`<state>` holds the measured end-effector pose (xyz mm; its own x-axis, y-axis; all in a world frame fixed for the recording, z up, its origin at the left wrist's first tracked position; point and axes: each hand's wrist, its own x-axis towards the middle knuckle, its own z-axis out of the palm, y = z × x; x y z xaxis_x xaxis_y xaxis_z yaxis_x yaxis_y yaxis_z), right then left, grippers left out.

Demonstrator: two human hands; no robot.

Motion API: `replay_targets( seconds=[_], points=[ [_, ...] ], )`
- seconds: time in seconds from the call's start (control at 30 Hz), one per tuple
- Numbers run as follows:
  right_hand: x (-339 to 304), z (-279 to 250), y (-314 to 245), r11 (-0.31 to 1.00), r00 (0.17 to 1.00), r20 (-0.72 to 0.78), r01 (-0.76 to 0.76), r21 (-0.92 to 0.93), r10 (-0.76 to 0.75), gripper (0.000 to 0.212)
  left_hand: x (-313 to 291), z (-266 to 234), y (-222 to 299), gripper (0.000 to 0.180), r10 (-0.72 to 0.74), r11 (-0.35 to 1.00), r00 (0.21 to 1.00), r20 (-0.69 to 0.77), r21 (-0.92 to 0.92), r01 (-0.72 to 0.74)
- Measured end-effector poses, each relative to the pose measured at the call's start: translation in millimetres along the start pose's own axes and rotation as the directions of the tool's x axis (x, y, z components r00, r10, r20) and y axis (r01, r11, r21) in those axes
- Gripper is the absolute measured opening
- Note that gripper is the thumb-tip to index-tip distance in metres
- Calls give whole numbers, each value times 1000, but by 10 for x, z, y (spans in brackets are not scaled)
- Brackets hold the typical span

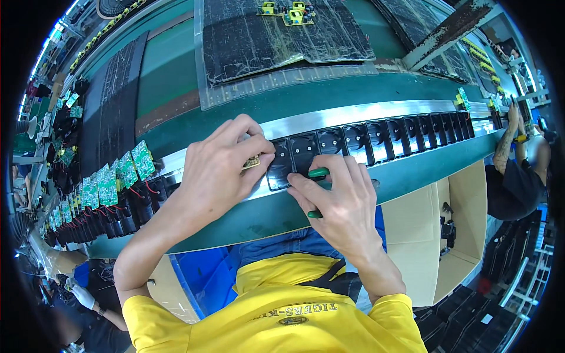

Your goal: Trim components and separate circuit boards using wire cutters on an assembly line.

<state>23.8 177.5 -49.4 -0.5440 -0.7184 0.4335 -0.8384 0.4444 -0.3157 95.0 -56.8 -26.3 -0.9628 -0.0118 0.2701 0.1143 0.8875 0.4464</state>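
Note:
My left hand (226,159) is closed, pinching a small circuit board (252,162) between thumb and fingers; most of the board is hidden. It hovers by the left end of a row of black plastic housings (356,143). My right hand (341,203) is wrapped round a hand tool with two green handles (318,172); its working end is out of sight, so I cannot tell its exact kind. The right thumb and forefinger reach the lower edge of the nearest black housings (279,167). These open housings stand side by side along a metal rail (365,112).
Green circuit boards (107,185) on red wires stand out of housings to the left. Several yellow-topped boards (296,13) lie on the dark mat (276,44) beyond. An open cardboard box (412,247) is below right. A co-worker (518,176) is at far right, another (88,312) at lower left.

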Motion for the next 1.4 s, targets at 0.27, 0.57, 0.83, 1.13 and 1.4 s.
replay_targets(
  seconds=[0.27,0.57,0.83,1.13,1.4],
  points=[
    [-25,44,5,1000,1000,-1,-17,22,17,19,40,82,17,3,-49,998,999,-23,32,49],
    [-44,59,13,997,999,-15,-35,65,36,19,68,115,-16,4,28,992,999,-32,122,-24],
    [-35,51,10,997,999,0,-43,70,44,20,107,161,40,4,91,982,995,-28,166,-85],
    [277,-281,-125,802,991,24,-121,584,132,34,66,113,100,6,104,955,994,-12,282,-97],
    [862,155,-152,-53,898,-14,41,998,440,22,81,126,112,7,38,956,999,17,289,-42]
  ],
)
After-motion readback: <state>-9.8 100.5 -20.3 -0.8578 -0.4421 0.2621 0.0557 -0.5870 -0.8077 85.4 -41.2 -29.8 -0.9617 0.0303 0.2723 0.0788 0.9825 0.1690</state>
